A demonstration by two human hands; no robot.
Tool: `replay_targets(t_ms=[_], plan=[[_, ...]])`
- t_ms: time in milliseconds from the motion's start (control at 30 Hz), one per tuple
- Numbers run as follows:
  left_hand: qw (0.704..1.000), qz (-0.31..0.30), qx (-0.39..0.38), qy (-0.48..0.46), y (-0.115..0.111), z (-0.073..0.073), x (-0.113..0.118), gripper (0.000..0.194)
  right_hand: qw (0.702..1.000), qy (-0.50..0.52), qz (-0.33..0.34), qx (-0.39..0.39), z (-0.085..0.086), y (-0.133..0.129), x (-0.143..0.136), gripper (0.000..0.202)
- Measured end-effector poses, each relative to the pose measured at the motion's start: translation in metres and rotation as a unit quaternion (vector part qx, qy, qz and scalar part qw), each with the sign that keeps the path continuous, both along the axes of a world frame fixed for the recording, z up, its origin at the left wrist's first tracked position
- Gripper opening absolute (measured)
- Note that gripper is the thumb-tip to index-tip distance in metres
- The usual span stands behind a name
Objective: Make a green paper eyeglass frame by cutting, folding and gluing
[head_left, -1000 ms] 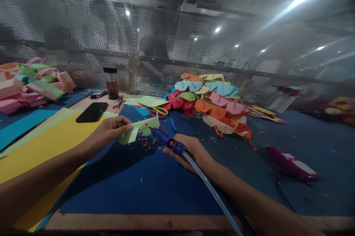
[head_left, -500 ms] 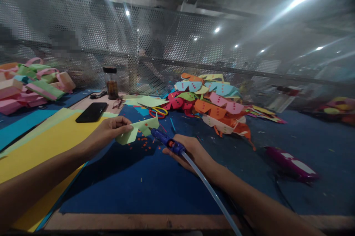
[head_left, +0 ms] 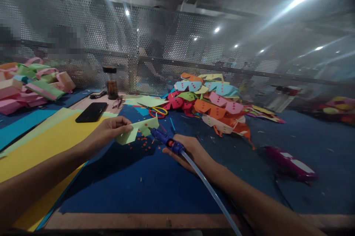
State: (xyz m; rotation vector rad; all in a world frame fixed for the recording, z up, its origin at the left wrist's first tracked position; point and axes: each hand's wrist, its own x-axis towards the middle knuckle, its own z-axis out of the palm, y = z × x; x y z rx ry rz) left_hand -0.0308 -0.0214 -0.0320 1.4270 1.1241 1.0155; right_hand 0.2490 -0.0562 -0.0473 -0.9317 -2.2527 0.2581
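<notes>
Between the thumb and fingers of my left hand (head_left: 119,128) is the left end of a folded light green paper cutout (head_left: 130,137), held just above the blue mat. An orange speck marks its right part. My right hand (head_left: 194,152) is wrapped round a blue glue gun (head_left: 166,141), its nozzle pointing left, at or very near the paper; I cannot tell whether it touches. A long clear glue stick (head_left: 210,189) runs out of the gun's back toward the front edge. Small orange paper squares (head_left: 144,144) lie scattered below the cutout.
Behind my hands are yellow-and-red-handled scissors (head_left: 158,112) and a heap of colourful paper masks (head_left: 210,103). A black phone (head_left: 91,112) lies on paper sheets (head_left: 58,132) at left, near a jar (head_left: 112,84). A purple device (head_left: 291,164) lies at right. Perforated metal screen (head_left: 155,51) behind.
Almost nothing differs. Both hands, the paper cutout and the glue gun keep the same positions, with the nozzle still at the paper.
</notes>
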Motion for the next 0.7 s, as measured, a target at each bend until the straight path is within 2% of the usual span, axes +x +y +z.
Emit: replay_targets(t_ms=[300, 700], plan=[[1.000, -0.012, -0.008, -0.007, 0.0017, -0.0041, -0.0023, 0.028, 1.000, -0.020, 0.005, -0.002, 0.0059, -0.0023, 0.0012, 0.042], [0.999, -0.016, -0.026, -0.018, 0.0005, -0.0021, -0.0024, 0.032, 1.000, -0.021, 0.008, 0.000, 0.0049, -0.0019, 0.0014, 0.042]])
